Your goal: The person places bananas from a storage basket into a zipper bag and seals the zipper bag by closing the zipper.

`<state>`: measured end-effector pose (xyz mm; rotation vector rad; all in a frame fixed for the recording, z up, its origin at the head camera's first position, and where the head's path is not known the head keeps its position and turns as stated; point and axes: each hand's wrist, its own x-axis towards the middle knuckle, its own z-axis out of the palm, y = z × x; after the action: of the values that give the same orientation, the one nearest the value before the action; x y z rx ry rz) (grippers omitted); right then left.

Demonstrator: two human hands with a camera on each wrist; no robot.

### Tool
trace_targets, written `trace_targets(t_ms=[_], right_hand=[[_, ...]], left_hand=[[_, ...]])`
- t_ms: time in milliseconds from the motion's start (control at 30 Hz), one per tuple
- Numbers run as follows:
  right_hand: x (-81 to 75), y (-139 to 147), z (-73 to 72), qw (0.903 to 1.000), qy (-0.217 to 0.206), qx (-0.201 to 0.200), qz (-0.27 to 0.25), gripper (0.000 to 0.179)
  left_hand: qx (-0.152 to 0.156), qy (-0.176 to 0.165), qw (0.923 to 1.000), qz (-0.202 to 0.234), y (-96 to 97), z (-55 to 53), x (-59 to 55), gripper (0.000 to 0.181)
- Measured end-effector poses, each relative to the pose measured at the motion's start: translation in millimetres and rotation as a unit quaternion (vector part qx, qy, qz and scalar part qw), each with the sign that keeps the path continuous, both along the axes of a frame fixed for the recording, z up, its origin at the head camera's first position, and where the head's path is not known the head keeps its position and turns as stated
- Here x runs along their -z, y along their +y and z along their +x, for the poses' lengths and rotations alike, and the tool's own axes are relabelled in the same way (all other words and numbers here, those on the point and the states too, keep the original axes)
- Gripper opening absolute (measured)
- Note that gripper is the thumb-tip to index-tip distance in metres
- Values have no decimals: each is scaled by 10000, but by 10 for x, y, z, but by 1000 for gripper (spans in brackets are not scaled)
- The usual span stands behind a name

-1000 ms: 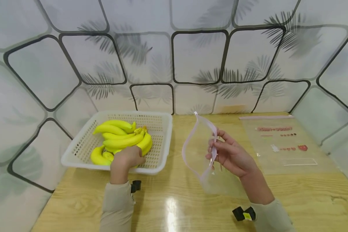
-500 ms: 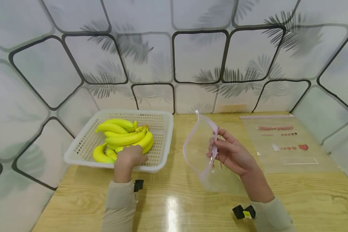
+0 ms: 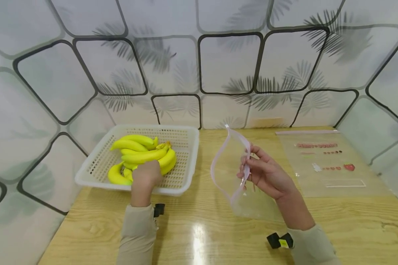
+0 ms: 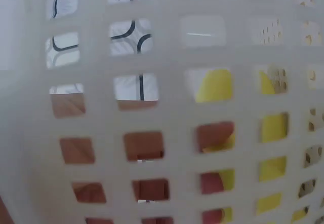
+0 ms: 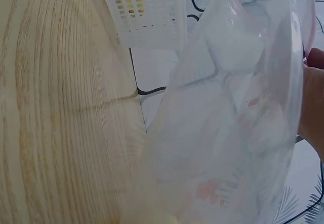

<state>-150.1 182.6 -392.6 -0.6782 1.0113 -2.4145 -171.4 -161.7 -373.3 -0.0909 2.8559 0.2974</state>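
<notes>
My left hand (image 3: 147, 175) reaches down into the near side of a white plastic basket (image 3: 194, 162), fingers curled at the front bananas (image 3: 144, 157). Its fingertips are hidden in the head view. Through the basket wall (image 4: 172, 57), the left wrist view shows parts of the fingers (image 4: 144, 145) against a yellow banana (image 4: 273, 169). My right hand (image 3: 268, 176) pinches the pink-edged rim of a clear zip bag (image 3: 255, 208), whose mouth gapes toward the basket. In the right wrist view the bag (image 5: 217, 127) fills the middle, with the hand (image 5: 315, 100) at the right edge.
A second clear zip bag (image 3: 331, 173) with red print lies flat at the right of the wooden table (image 3: 199, 221). Behind the table stands a patterned wall (image 3: 229, 66). The basket's raised rim surrounds several bananas.
My left hand has risen slightly and moved a little forward over the front bananas. The right hand keeps holding the bag in place. The whole head view has shifted slightly.
</notes>
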Motion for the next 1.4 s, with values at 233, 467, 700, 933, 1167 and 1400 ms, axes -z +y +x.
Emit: trace_targets(t_ms=[233, 467, 700, 933, 1167, 1400], right_hand=[[24, 25, -24, 9997, 175, -160, -69, 35], [6, 25, -16, 10000, -17, -48, -18, 32], [4, 17, -11, 10000, -29, -56, -4, 31], [1, 7, -13, 9999, -98, -30, 12, 29], [-5, -2, -16, 9999, -154, -9, 52, 29], [8, -16, -10, 9999, -123, -13, 53, 30]], left_hand=[[55, 21, 9978, 657, -101, -6, -43, 28], [170, 252, 9838, 1768, -150, -34, -108, 52], [-205, 755, 9514, 2979, -153, -37, -137, 39], [-377, 1193, 9015, 4143, -187, -34, -129, 51], [-605, 1284, 8294, 5403, -228, -69, -138, 53], [-1003, 942, 7347, 6643, -215, -88, -162, 42]])
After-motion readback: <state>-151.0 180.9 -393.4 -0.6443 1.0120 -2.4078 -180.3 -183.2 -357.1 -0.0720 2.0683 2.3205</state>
